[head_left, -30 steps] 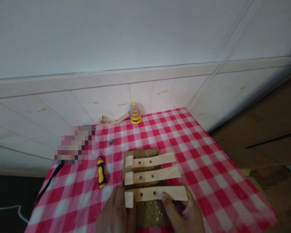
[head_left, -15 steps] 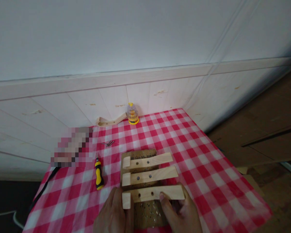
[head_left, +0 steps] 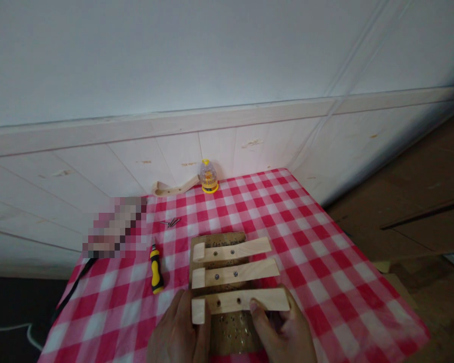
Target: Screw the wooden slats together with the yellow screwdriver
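Crosswise over a brown board [head_left: 232, 338] dotted with small holes lie three pale wooden hooks. On the nearest wooden hook [head_left: 267, 298], two dark holes show. My left hand [head_left: 177, 330] closes on its blocky left end, and my right hand [head_left: 283, 330] pinches the right end with the thumb on top. The middle wooden hook [head_left: 255, 271] has two shiny screw heads in it. Two dark spots, screws or holes, mark the farthest wooden hook [head_left: 249, 247]. Some of my left fingers are hidden.
Left of the board lies a yellow-and-black screwdriver [head_left: 156, 269], with several loose screws [head_left: 172, 222] beyond it. Near the wall are another wooden hook [head_left: 177, 189] and a clear, yellow-based container [head_left: 209, 179]. A blurred-out object [head_left: 117, 227] with a black strap sits at the left edge.
The view has shifted very slightly. Both hands keep their hold on the nearest wooden hook, which stays in place on the board.
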Motion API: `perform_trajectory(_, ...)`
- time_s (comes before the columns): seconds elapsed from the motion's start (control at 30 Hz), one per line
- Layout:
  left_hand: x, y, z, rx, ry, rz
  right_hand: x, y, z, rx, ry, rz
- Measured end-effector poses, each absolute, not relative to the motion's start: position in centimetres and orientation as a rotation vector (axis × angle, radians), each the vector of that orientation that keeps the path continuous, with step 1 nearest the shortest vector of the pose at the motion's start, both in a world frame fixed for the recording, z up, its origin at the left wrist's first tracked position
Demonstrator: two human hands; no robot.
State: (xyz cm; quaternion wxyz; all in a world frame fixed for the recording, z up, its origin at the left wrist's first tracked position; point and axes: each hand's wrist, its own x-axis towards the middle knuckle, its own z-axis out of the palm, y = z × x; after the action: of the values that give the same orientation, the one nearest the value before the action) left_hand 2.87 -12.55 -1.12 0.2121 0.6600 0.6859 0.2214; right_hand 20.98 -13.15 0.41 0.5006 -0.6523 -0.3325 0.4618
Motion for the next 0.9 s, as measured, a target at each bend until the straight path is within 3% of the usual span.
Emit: perform_trajectory(0.9,3.0,-12.2,0.0,1.659,1.861,0.564,21.4,-13.2,0.7,-1.593,-0.870,1.141)
